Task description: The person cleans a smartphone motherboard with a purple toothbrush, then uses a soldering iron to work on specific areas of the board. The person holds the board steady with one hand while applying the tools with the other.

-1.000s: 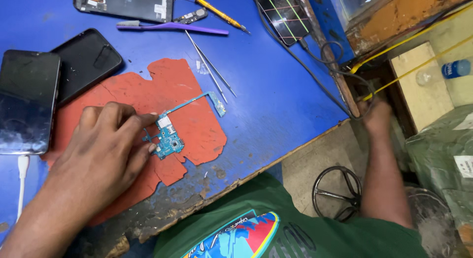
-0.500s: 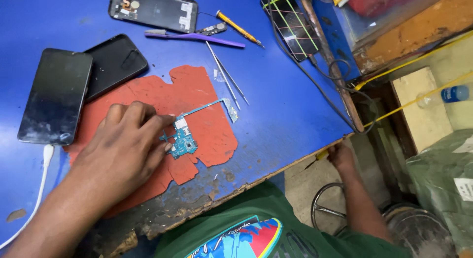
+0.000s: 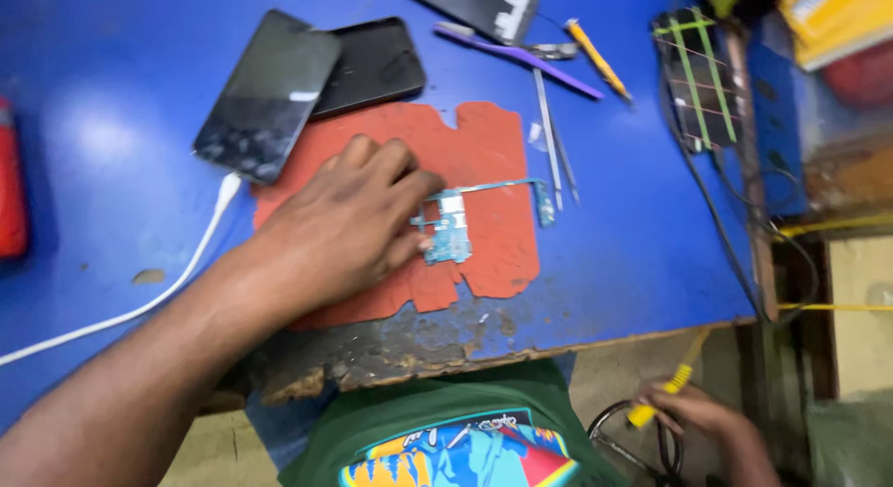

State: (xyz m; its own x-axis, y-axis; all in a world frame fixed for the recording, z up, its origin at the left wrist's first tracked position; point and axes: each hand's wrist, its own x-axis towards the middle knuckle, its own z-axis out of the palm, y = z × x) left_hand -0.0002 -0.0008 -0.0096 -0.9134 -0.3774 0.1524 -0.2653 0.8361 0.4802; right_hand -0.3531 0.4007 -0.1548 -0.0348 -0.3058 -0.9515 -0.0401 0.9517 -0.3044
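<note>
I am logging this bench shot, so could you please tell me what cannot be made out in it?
- Head view: the left hand covers the left edge of the small blue-green circuit board.
- Right hand: blurred, below the table edge; the lower end of its yellow-handled tool is hidden.
- Dark phone frame: cut off by the top edge.

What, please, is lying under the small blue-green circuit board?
The small blue-green circuit board lies on a red-orange rubber mat over the blue table. The left hand covers the board's left edge and the mat beneath.

Circuit board (image 3: 448, 228) half under fingers (image 3: 400, 185)
</note>
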